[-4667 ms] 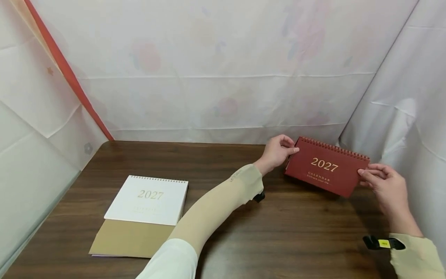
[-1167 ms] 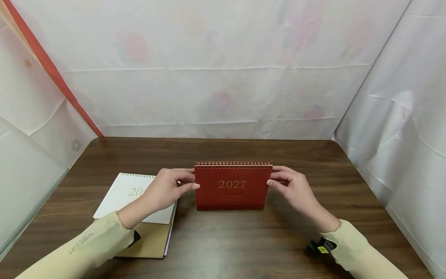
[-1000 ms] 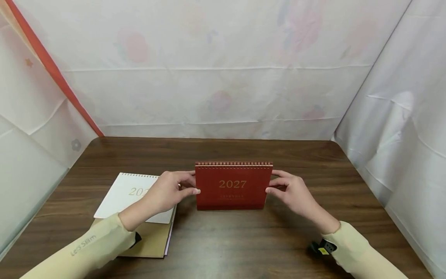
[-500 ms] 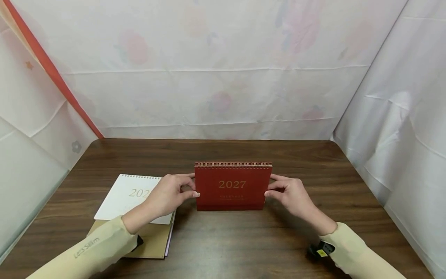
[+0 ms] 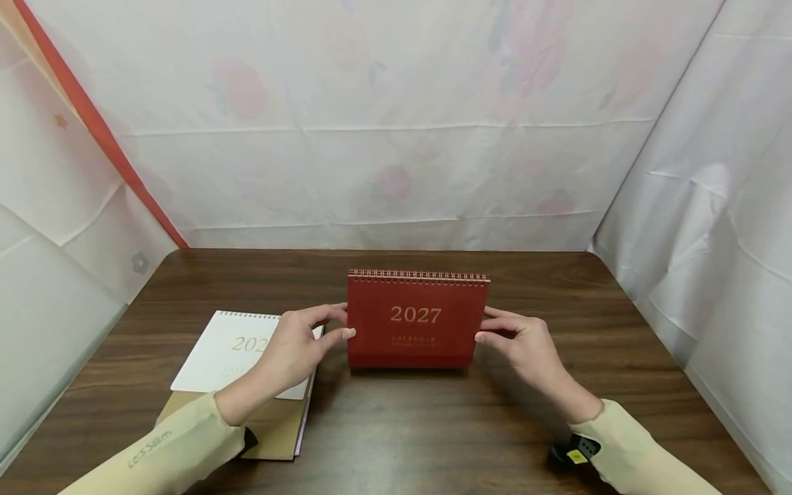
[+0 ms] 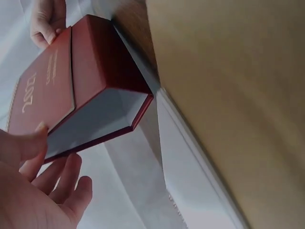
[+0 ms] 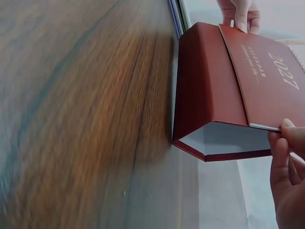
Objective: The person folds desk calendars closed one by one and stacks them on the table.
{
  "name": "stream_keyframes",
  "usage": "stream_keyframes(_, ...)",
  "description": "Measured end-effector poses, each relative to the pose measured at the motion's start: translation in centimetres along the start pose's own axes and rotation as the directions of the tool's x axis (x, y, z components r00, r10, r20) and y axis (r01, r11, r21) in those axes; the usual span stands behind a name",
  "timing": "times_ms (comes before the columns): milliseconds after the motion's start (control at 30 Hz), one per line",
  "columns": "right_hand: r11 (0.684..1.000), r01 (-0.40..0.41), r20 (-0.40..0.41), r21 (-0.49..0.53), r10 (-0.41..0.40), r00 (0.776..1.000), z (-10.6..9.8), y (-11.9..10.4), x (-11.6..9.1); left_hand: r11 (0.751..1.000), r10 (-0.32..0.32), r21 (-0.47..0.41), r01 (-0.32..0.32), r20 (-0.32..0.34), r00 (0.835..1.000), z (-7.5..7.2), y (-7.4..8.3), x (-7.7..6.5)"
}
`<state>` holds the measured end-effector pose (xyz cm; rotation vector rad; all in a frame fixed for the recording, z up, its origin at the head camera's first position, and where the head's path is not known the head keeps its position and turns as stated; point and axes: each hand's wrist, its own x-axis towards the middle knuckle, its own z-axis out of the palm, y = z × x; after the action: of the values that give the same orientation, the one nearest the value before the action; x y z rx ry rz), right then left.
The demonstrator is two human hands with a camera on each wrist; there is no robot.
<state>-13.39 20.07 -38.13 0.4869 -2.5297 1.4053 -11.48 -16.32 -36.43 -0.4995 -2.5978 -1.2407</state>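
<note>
A red spiral-bound 2027 desk calendar (image 5: pixel 417 299) stands in the middle of the head view, its front facing me. My left hand (image 5: pixel 303 340) pinches its left edge, thumb in front and fingers behind. At the opposite edge my right hand (image 5: pixel 526 347) has the same kind of pinch. Both wrist views show the calendar's folded stand (image 7: pixel 195 81) spread into a hollow wedge. In the right wrist view, its lower edge is close over the wooden table (image 7: pixel 138 95). A white 2027 calendar (image 5: pixel 204 354) lies flat at the left, partly hidden behind my left hand and forearm.
The white calendar's gold-brown base panel (image 5: pixel 272 430) extends toward me, with a thin purple edge (image 5: pixel 303 423) showing under its right side. White curtains (image 5: pixel 396 117) hang behind the table and on both sides.
Both hands have brought the red calendar from the back right to the middle and stood it upright. Over the last half second it has risen slightly and its top has leaned back.
</note>
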Motion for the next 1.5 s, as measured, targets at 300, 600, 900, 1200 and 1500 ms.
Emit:
stream_keyframes(300,0.943,-0.146,0.000,0.298,0.153,0.988,0.5,-0.3,0.1,0.960,-0.125,-0.257,0.108,-0.050,0.991,0.6,0.0,-0.2)
stream_keyframes(600,0.854,-0.204,0.032,0.479,0.216,0.976,1.5,0.3,0.0,0.931,-0.243,-0.279,0.235,0.005,0.970,1.3,-0.5,-0.2)
stream_keyframes(900,0.831,-0.329,0.121,0.448,0.308,0.944,1.9,1.2,0.4,0.919,-0.283,-0.267,0.290,0.066,0.957,2.4,-1.4,0.8)
stream_keyframes(1200,0.778,-0.499,0.310,0.381,0.401,0.862,2.2,2.3,0.3,0.894,-0.365,-0.209,0.396,0.173,0.915,3.2,-2.4,1.3)
stream_keyframes(1500,0.769,-0.540,0.342,0.341,0.433,0.834,2.8,2.6,0.1,0.874,-0.383,-0.204,0.440,0.268,0.884,3.6,-2.4,1.0)
